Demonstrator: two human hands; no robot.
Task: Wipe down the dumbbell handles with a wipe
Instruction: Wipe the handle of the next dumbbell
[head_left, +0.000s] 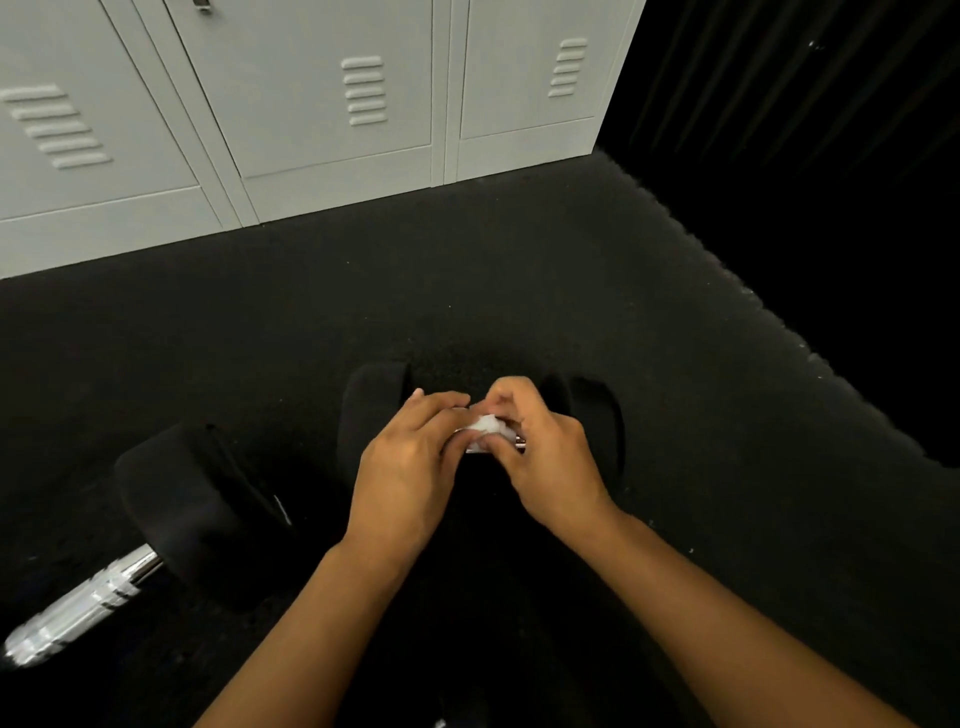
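Observation:
A black dumbbell (370, 410) lies crosswise on the dark floor in the middle of the view, its handle almost wholly hidden under my hands. A crumpled white wipe (487, 426) sits on that handle. My right hand (540, 457) is curled around the wipe and the bar. My left hand (410, 462) rests over the handle's left part, fingertips touching the wipe. A second dumbbell (176, 499) lies at the lower left, its chrome handle (88, 603) bare and pointing toward the corner of the view.
Pale grey metal lockers (332, 135) line the back wall. A black floor mat (519, 291) covers the ground; its ragged right edge runs diagonally beside a dark ribbed wall (779, 104).

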